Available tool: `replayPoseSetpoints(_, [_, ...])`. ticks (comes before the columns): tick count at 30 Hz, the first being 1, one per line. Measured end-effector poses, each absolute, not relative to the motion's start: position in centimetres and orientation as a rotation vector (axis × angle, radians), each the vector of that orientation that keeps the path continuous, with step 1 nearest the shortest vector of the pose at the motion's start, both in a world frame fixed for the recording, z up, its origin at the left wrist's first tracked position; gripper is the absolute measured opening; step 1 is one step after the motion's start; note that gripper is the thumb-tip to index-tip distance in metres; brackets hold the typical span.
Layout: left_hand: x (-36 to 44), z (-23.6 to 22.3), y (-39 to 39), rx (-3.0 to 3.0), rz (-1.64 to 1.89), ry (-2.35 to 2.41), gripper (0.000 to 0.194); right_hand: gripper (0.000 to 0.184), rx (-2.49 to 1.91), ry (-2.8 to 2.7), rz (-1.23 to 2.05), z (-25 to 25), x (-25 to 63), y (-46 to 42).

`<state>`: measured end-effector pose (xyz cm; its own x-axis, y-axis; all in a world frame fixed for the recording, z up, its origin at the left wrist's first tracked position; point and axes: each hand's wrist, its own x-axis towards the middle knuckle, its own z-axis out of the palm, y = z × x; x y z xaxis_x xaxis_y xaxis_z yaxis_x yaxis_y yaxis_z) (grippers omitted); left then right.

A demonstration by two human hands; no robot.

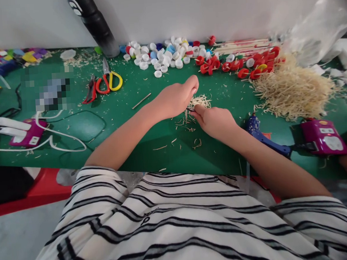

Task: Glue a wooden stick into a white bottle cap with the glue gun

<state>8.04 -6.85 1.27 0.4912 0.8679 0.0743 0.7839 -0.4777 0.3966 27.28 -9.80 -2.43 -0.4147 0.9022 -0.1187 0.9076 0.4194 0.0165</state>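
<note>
My left hand [180, 95] is closed above the green table, its fingers curled and mostly turned out of sight. What it holds is hidden. Beside and under its fingers lies a small heap of pale wood-wool strands [202, 101]. Close against it, my right hand [216, 119] is closed, thumb and finger pinching a thin dark piece [191, 110] whose kind I cannot make out. Loose strands [197, 143] are scattered on the table below both hands. A thin stick [141, 101] lies left of my left forearm.
Scissors [110, 77] and red-handled pliers [91, 90] lie left. Bottle caps [169, 55] are piled behind, with red cap pieces [210, 65] beside them. Right are a large wood-wool heap [297, 85], a blue glue gun [259, 134] and a purple power block [323, 136]. A black bottle [98, 26] stands behind.
</note>
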Motion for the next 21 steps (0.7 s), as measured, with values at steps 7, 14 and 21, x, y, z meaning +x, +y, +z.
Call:
replayPoseSetpoints(7, [8.55, 1.30, -6.99, 2.452, 0.377, 1.389, 0.030, 0.055, 1.645, 2.517, -0.135, -2.80, 27.36, -10.24])
replayPoseSetpoints(14, [8.65, 0.76, -6.68, 2.465, 0.396, 1.363, 0.027, 0.052, 1.625, 2.515, -0.203, -2.92, 27.93, -10.60])
replayPoseSetpoints(21, [7.76, 0.88, -6.67, 2.413, 0.422, 1.374, 0.023, 0.049, 1.567, 2.476, -0.221, -3.07, 27.88, -10.60])
